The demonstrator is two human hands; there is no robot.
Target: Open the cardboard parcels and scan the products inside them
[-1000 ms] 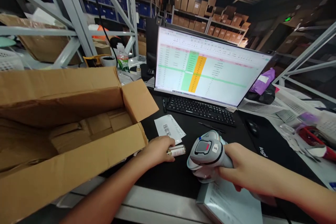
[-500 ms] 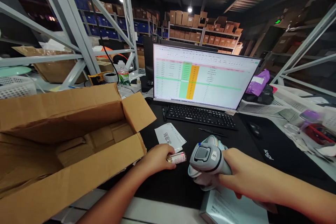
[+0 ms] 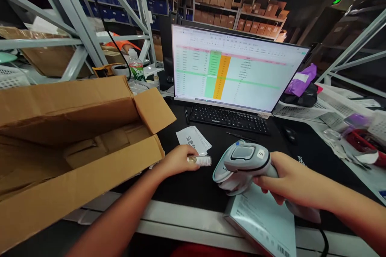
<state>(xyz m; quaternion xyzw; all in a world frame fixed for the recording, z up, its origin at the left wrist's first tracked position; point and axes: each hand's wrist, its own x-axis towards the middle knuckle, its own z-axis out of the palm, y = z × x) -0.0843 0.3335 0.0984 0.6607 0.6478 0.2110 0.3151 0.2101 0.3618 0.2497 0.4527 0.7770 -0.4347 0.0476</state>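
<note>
My left hand (image 3: 178, 160) is closed round a small white tube-shaped item (image 3: 201, 160), which lies sideways on the black desk mat (image 3: 199, 188). My right hand (image 3: 289, 182) grips the handle of a grey barcode scanner (image 3: 241, 162) marked with a 5; its head points left toward the tube, a short gap away. A white paper slip (image 3: 193, 138) lies just behind my left hand. An open cardboard box (image 3: 75, 136) stands to the left with its flaps spread.
A monitor (image 3: 235, 68) with a spreadsheet and a black keyboard (image 3: 229, 118) stand behind. A mouse (image 3: 290, 134) is at the right. A grey flat box (image 3: 262, 221) lies under my right wrist. Metal racks, bins and stacked cartons surround the desk.
The view shifted slightly; my left hand has turned the tube a little and the scanner has tilted, its head now nearer the tube. Both grips are unchanged.
</note>
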